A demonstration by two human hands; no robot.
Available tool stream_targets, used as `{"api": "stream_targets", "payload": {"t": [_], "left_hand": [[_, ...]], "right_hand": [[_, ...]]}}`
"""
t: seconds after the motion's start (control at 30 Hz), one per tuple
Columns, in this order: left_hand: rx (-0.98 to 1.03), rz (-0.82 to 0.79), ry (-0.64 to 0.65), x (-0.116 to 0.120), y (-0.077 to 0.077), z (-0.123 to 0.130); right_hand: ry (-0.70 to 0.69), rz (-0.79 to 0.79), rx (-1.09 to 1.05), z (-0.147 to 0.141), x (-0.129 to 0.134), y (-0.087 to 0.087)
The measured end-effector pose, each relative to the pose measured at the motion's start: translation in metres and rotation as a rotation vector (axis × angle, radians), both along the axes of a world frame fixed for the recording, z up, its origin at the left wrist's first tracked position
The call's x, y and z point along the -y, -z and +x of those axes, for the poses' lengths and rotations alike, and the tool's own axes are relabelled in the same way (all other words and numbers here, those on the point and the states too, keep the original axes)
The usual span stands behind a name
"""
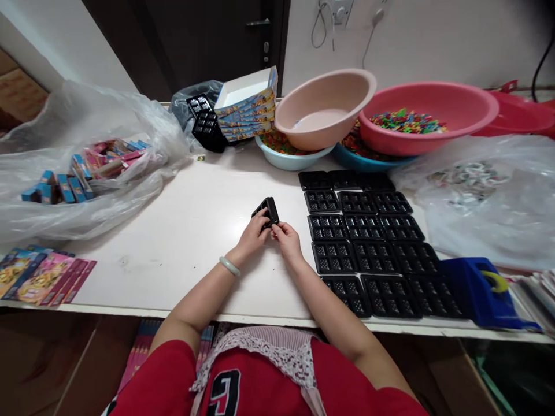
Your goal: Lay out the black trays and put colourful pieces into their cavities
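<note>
Over the middle of the white table, my left hand [255, 231] grips a small stack of black plastic compartment trays [272, 209], which is tilted up. My right hand [287, 238] has its thumb and fingers pinched at the stack's near right corner. Fingers cover part of the trays, so how many there are is hidden. To the right of my hands, more black trays [332, 257] lie in rows, each with small compartments. Whether these laid-out trays contain anything is hard to make out.
Behind stand a tilted pale pink basin [323, 110], a red basin [433, 110] of small colourful pieces, stacked printed boxes [247, 110] and black trays [208, 128]. A clear bag [143, 124] holds little boxes at left. Booklet-like packs [43, 277] and a blue tape dispenser [470, 289] flank the front.
</note>
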State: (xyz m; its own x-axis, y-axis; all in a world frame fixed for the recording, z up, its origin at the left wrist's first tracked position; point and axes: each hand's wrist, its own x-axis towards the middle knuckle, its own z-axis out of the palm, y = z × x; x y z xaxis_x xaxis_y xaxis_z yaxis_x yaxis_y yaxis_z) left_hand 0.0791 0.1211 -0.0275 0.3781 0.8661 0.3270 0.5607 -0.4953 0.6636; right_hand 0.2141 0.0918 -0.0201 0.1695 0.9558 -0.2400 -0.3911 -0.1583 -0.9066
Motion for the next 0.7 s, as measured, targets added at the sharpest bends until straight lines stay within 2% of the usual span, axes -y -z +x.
{"api": "stream_targets", "payload": {"t": [0.1,0.17,0.27,0.37,0.43,0.5,0.6,0.7], "left_hand": [[0.024,0.018,-0.057,-0.011,-0.006,-0.006],[0.093,0.036,-0.152,-0.019,-0.011,-0.014],[0.227,-0.005,-0.291,-0.025,-0.017,-0.031],[0.255,-0.045,-0.221,-0.020,-0.019,-0.042],[0.241,-0.029,-0.157,-0.013,-0.019,-0.044],[0.241,-0.014,-0.150,-0.008,-0.017,-0.043],[0.242,-0.007,-0.162,-0.005,-0.012,-0.040],[0.213,0.006,-0.139,-0.004,-0.008,-0.034]], "right_hand": [[0.006,-0.001,0.003,0.002,-0.010,-0.002],[0.043,-0.019,-0.022,0.004,-0.024,-0.002],[0.206,-0.120,-0.163,0.012,-0.057,-0.003],[0.330,-0.210,-0.255,0.026,-0.099,-0.006],[0.339,-0.230,-0.253,0.036,-0.123,-0.009],[0.320,-0.253,-0.249,0.044,-0.135,-0.012],[0.248,-0.270,-0.226,0.050,-0.122,-0.015],[0.148,-0.246,-0.191,0.044,-0.076,-0.016]]}}
